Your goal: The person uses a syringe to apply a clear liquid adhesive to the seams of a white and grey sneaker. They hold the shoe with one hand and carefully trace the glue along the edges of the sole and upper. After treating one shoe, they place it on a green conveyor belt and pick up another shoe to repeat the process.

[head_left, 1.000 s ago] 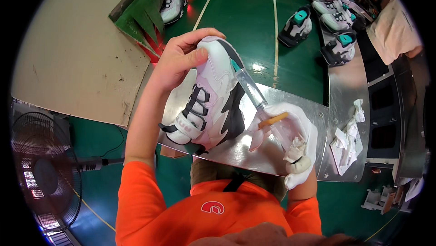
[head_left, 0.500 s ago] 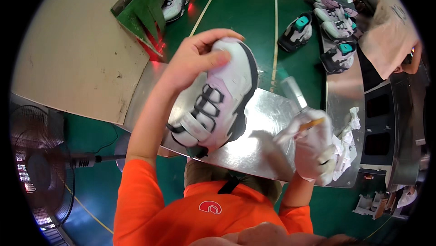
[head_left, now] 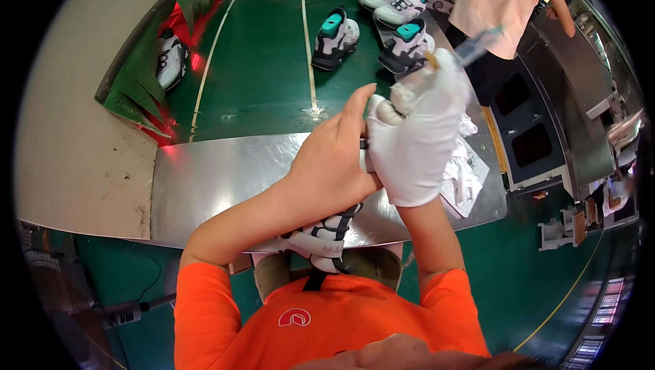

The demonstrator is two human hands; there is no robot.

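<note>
A white, grey and black strapped sneaker is tilted heel-down at the front edge of the metal table, in front of my body. My bare left hand is closed round its front part and hides most of it. Over the same end sits my right hand in a white glove, against the left one. Its fingers are curled on a slim tool with a pale, see-through end and a yellowish part. Motion blurs that tool, so its kind is unclear.
Beyond the metal table runs a green belt with a sneaker on it. Another sneaker is by green curtain flaps in red light. Several sneakers stand at far right. Crumpled white paper lies right. A co-worker stands beyond.
The sneaker has turned and come down toward my body. My right hand has risen with the tool to meet my left hand at the shoe. The view has shifted to the right.
</note>
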